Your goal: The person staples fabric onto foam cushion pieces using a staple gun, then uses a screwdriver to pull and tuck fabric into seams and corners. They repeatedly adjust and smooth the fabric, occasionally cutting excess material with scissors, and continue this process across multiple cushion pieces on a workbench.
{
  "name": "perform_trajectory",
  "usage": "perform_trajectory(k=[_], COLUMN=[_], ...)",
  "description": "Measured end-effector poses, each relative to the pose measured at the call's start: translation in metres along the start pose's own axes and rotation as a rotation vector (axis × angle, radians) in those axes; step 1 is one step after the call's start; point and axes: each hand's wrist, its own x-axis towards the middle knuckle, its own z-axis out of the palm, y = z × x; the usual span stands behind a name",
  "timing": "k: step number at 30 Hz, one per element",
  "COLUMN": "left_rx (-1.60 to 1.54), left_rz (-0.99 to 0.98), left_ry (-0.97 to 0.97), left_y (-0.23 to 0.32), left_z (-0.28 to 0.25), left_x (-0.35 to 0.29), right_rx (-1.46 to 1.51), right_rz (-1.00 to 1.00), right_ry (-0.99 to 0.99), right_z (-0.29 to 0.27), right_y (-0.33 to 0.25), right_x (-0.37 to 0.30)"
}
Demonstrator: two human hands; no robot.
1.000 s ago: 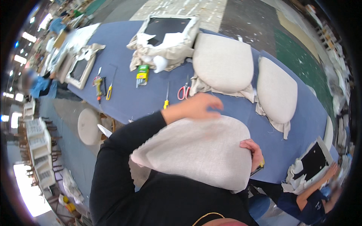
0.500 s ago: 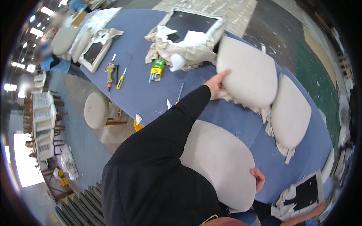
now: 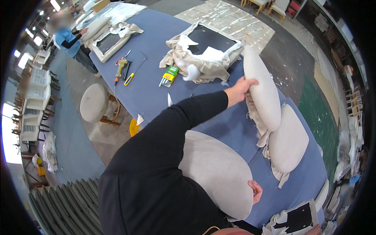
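My left hand (image 3: 241, 90) reaches across the blue-covered table and grips the edge of a beige upholstered seat cushion (image 3: 263, 90), which is tilted up. Loose fabric hangs from the lower edge of that cushion. Close to my body lies another beige seat cushion (image 3: 219, 168), smooth side up. My right hand (image 3: 255, 192) has its fingers curled at the right edge of this near cushion; my right arm is hidden. A third beige seat cushion (image 3: 289, 139) rests to the right, partly touching the tilted one.
On the table (image 3: 156, 35) are a partly covered seat (image 3: 213, 43), a green-yellow box (image 3: 169, 76), a yellow-handled screwdriver (image 3: 129, 79) and a corded tool (image 3: 120, 70). A round stool (image 3: 94, 102) stands left. A person (image 3: 70, 41) works at the far left.
My left hand has tipped the far cushion from lying flatter to standing more on edge. My right hand stays at the near cushion's edge. The view has shifted.
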Motion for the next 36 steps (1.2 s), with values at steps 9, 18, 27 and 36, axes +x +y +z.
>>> perform_trajectory(k=[9,18,27,36], left_rx=[-0.170,-0.383,-0.276,0.129], left_rz=[0.309,0.906,1.108,0.316], left_ry=[0.118,0.491,0.628,0.713], left_y=[0.220,0.335,0.551,0.423], left_z=[-0.142,-0.339,-0.605,-0.651], left_x=[-0.206,-0.318,-0.241,-0.167], right_rx=[-0.244,-0.409,-0.567,-0.599], right_rz=[0.028,0.206,0.294,0.290], right_ry=[-0.055,-0.181,-0.201,-0.233], right_z=[0.020,0.045,0.146,0.158], right_y=[-0.021,-0.013,-0.059,-0.061], right_x=[0.008,0.096,0.113,0.121])
